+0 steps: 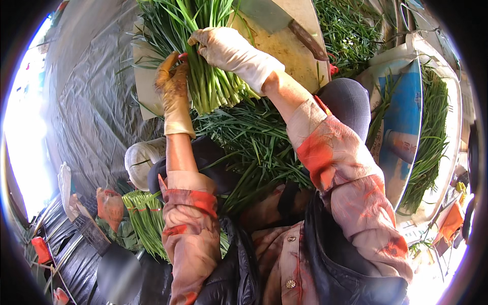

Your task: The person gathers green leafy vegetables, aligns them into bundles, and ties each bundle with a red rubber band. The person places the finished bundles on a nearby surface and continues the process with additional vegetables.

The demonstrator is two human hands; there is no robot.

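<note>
Both my hands wear stained light gloves and hold a thick bunch of long green stalks, probably garlic chives [213,80]. On its left side my left hand [174,82] is closed round the edge, beside a bit of red band [183,57]. My right hand [228,49] grips the bunch from the right with bent fingers. Cut pale stalk ends point towards me, while the leaves run away past the top edge. Behind the bunch lies a worn, pale cutting board [293,65]. On it rests a broad-bladed knife with a brown wooden handle [309,40].
Loose green leaves [251,133] are heaped below the board, between the knees. More leaves [350,34] lie at upper right. A sack [400,114] of greens stands at right. Banded bunches [146,219] and a white cylindrical object [143,162] are at left, near plastic sheeting [103,95].
</note>
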